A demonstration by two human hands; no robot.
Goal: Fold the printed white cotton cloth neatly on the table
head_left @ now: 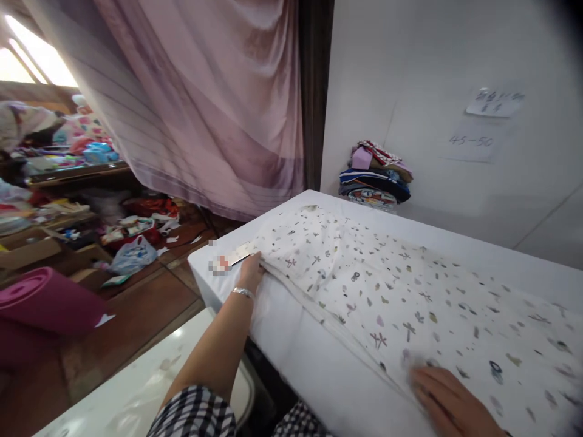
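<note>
A white cloth point(337, 267) printed with small plants, leaves and other motifs lies spread along a white-covered table point(291, 328). Its layered front edge runs from the far left corner toward me. My left hand point(250, 272), with a silvery bracelet at the wrist, has its fingers closed on the cloth's left front edge. Just beyond these fingers lies a flat, partly pixelated item point(232, 258) with a dark edge. On the cloth near its front edge rests my right hand point(449, 397), fingers stretched out, flat and blurred at the tips.
Folded fabrics point(376, 173) are stacked behind the table by the white wall. A pink curtain point(218, 103) hangs at the back. Left on the tiled floor are a rolled pink mat point(50, 303), cardboard boxes point(31, 252) and a plastic bag point(133, 255). A pale glossy surface point(132, 388) stands at front left.
</note>
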